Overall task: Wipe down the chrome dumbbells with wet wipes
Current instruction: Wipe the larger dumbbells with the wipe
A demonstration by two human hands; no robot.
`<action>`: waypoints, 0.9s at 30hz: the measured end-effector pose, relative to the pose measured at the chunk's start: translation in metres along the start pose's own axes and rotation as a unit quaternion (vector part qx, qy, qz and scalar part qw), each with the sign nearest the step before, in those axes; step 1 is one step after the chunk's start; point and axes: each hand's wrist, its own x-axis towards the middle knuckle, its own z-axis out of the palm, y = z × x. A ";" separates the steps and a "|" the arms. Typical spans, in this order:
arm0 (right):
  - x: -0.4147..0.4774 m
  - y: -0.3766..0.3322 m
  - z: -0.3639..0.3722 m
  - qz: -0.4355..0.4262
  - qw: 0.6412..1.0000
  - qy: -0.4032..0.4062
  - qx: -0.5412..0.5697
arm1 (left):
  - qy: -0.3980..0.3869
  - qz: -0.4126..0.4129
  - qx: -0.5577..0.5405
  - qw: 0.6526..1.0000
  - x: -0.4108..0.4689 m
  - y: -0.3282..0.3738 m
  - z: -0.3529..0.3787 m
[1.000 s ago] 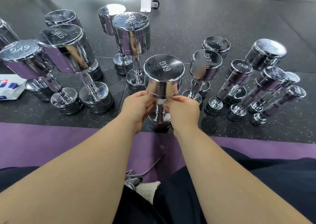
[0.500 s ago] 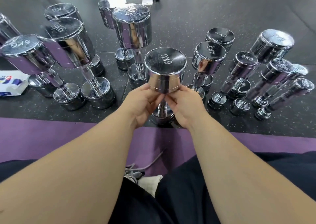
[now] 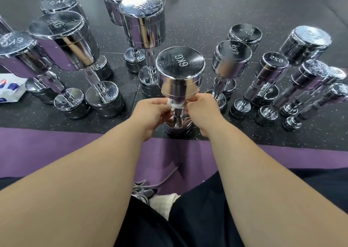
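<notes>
Centre frame, left hand (image 3: 148, 111) and right hand (image 3: 203, 111) clamp fingers on a white wet wipe (image 3: 174, 104) round the upright chrome 6KG dumbbell (image 3: 179, 73), on speckled black rubber floor (image 3: 207, 16).

"6KG" is stamped on the top face of the middle dumbbell (image 3: 180, 71), nearest the floor's front edge; its right neighbour (image 3: 232, 58) reads "4KG"; the rear dumbbell (image 3: 245, 34) behind that shows a fainter "4KG"; a slim dumbbell (image 3: 275, 63) further right reads "2KG"; toward the floor's left edge, the tall left dumbbell (image 3: 64, 39) and the outermost dumbbell (image 3: 17, 49) each read "6KG", upside down; other stamps are too blurred.
</notes>
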 end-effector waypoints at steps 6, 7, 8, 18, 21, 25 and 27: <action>-0.018 -0.015 -0.004 0.001 0.976 -0.011 0.216 | 0.028 0.007 -0.016 0.999 -0.003 0.007 0.009; -0.021 -0.016 -0.004 -0.008 0.982 -0.009 0.191 | 0.014 0.016 -0.035 0.999 -0.005 0.010 0.007; -0.022 -0.015 -0.003 -0.012 0.987 -0.003 0.162 | 0.000 0.028 -0.042 0.999 -0.006 0.012 0.006; 0.000 0.011 0.002 -0.058 0.994 0.011 -0.095 | 0.029 0.035 0.253 0.966 0.013 -0.017 0.011; 0.006 0.017 0.003 -0.046 0.986 -0.011 -0.159 | 0.061 0.059 0.360 0.929 0.015 -0.014 0.017; 0.007 0.015 0.003 -0.044 0.961 -0.012 -0.272 | 0.014 0.051 0.303 0.952 0.009 -0.012 0.011; 0.000 0.015 0.002 -0.025 0.975 -0.019 -0.219 | -0.028 0.068 0.256 0.964 0.000 -0.011 0.006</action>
